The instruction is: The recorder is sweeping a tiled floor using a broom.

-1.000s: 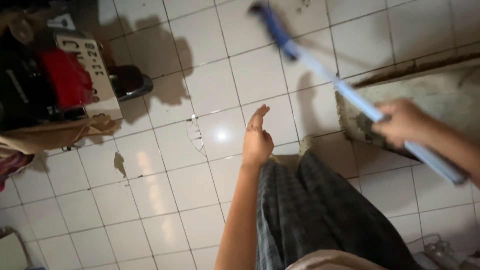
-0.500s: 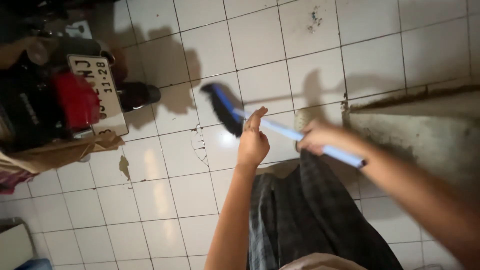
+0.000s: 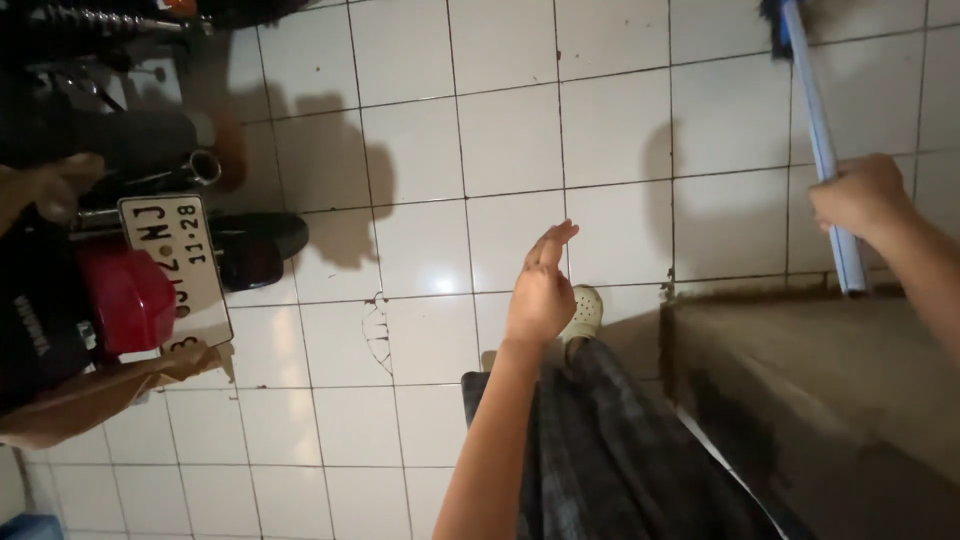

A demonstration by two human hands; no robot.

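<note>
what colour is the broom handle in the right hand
Light blue; the broom handle, gripped by the right hand, shows best in the head view.

Your left hand [image 3: 540, 290] hung free in front of you, palm side-on, fingers straight and pressed together, pointing away from your body, with the bare forearm rising to it from the lower edge of view. Your right hand [image 3: 858, 195] was curled into a closed fist, its bare forearm running off to the right.
</note>
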